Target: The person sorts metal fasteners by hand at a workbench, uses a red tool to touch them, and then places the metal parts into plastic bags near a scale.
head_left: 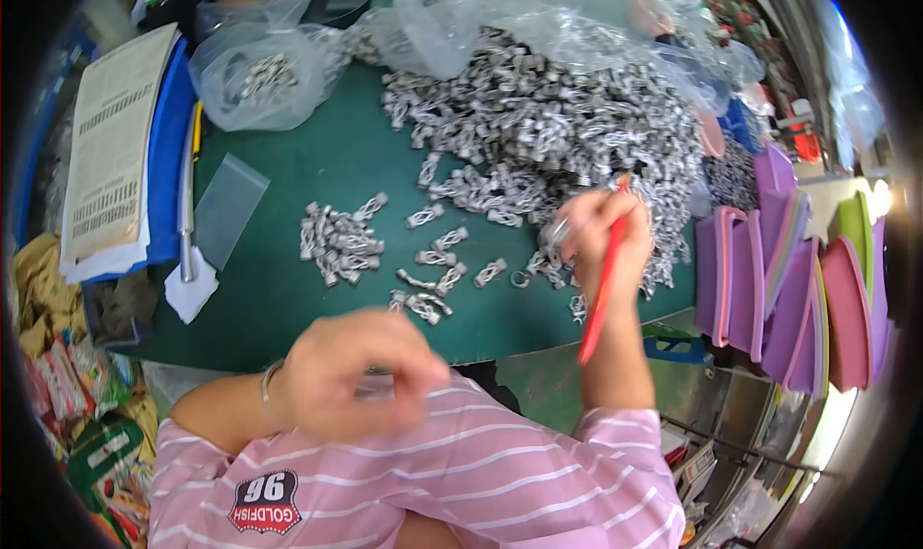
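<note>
My right hand [608,232] grips a slim red-handled tool [599,309] with a pale tip at the near edge of a large pile of small grey-and-white pieces [534,107]; small metallic bits at its fingertips are hard to make out. My left hand [358,376] is low in front of my body, fingers curled but blurred, so any contents are unclear. Above it on the green tabletop [192,328] lie a smaller cluster of the same pieces [336,241] and several loose ones [437,261].
Clear plastic bags [423,20] cover the back, one holding pieces [255,78]. Papers [111,145] on a blue folder, a knife-like tool [187,212] and a flat clear bag [231,203] lie left. Purple, pink and green bins [774,299] line the right edge.
</note>
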